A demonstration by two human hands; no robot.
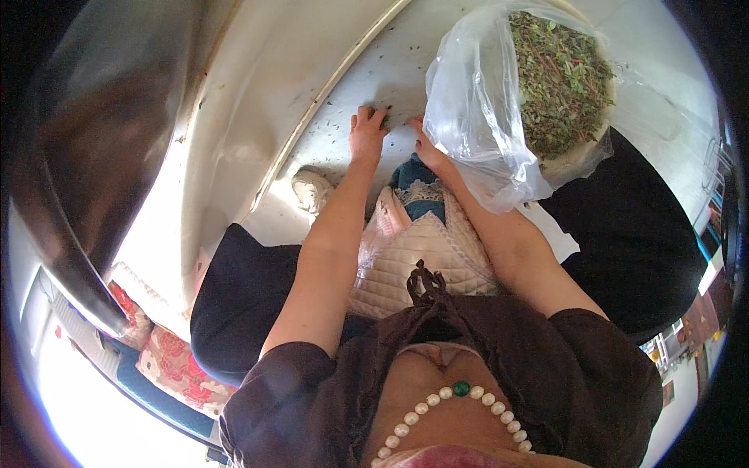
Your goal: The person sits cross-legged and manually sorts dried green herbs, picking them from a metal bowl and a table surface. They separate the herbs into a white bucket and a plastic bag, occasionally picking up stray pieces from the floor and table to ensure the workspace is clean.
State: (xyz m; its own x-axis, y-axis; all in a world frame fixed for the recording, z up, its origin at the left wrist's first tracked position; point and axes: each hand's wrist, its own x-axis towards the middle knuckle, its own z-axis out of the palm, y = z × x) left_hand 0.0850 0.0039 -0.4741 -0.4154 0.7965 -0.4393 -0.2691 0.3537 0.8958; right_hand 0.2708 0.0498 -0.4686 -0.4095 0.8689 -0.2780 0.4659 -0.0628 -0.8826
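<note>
My left hand [367, 133] reaches down to the pale floor [327, 126], fingers bent. A small dark clump of plant bits [384, 121] shows at its fingertips; whether it is pinched there is unclear. To its right, my right hand [430, 146] is low over the same floor, thumb and fingers apart, with nothing seen in it. Part of that hand is behind a clear plastic bag [468, 117], which hangs over the side of a round pale container [611, 88]. Chopped green leaves with reddish stems [559, 82] fill the container. Dark leaf scraps are scattered on the floor around my left hand.
A raised pale strip [327, 96] crosses the floor on the left. A white shoe [312, 190] is beside my left forearm. Between my knees hangs a quilted cream cloth [424, 257]. Floral cushions [175, 368] lie at far left, and a metal rack [713, 164] stands at far right.
</note>
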